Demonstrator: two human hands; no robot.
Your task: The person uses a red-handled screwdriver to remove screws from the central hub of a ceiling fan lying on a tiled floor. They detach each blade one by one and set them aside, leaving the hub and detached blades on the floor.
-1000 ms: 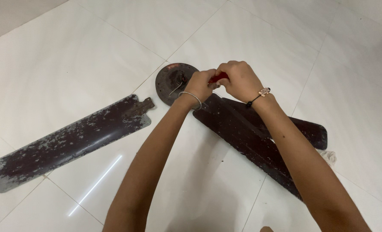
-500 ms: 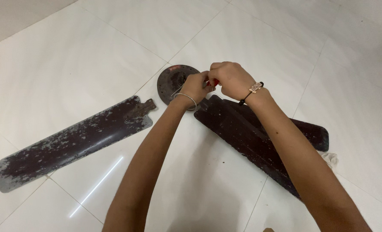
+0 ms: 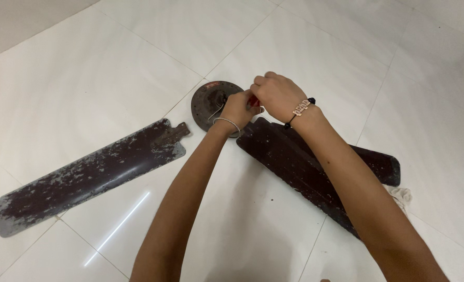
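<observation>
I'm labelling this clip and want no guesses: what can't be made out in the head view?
- Red tool: only a sliver shows between the left hand and right hand; its tip and kind are hidden.
- Round motor hub: its right side is covered by the hands.
- Dark blades: the right forearm crosses them, hiding how many are stacked.
- White cloth: mostly behind the blades.

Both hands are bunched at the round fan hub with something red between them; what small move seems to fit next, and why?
Probably keep the right hand turning the red-handled tool while the left hand steadies it at the hub. Both hands close around it beside the stacked blades; the tip is hidden, so this is a guess.
</observation>
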